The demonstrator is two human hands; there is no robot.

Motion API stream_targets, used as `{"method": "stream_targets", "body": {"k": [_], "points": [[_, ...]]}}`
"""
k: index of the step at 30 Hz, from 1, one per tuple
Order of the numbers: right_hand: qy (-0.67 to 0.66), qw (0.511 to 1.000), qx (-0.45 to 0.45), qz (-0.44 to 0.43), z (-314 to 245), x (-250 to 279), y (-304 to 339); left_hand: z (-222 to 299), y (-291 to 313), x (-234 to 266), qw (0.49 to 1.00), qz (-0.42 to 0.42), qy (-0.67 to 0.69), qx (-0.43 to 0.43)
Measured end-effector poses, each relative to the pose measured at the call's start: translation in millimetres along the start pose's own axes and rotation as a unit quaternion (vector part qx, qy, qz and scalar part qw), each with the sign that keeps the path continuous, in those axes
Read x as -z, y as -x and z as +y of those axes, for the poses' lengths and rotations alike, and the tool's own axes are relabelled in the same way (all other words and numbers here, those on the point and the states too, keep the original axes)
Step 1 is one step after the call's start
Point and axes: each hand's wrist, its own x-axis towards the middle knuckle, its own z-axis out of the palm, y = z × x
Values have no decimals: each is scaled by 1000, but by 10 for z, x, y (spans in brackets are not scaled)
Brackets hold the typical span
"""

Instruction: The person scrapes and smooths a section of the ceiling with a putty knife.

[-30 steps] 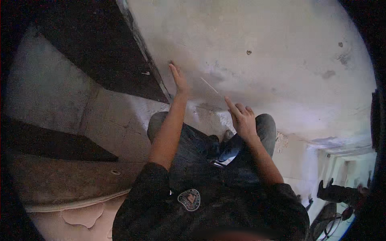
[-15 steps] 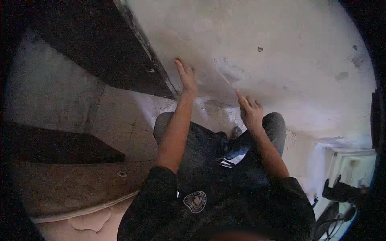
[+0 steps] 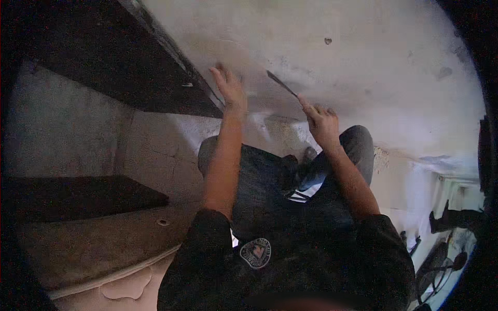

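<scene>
My right hand is closed around a long, thin knife, its index finger stretched along the blade. The blade points up and left against a pale, stained surface in front of me. Its handle is hidden in my fist, so the exact kind of knife is unclear. My left hand lies on the same surface, left of the blade tip and close to the dark edge. The thumb is spread from the fingers, which are slightly blurred, and nothing shows in that hand.
A dark panel borders the pale surface on the left. Lower left are a dark ledge and a brown board with a small hole. My bent knees rise below my hands. Dark objects stand at the far right.
The view has shifted slightly. The knife blade, pale before, now looks dark and seems turned. Both hands appear a little higher in the picture, still at the pale surface.
</scene>
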Motion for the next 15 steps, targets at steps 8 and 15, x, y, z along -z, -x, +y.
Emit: {"method": "stream_targets", "body": {"k": [8,15], "points": [[57,996,49,40,52,45,-102,-24,-137,84,998,23,-59,15],[72,991,63,92,-9,46,-115,21,-142,-5,998,29,-43,22]]}}
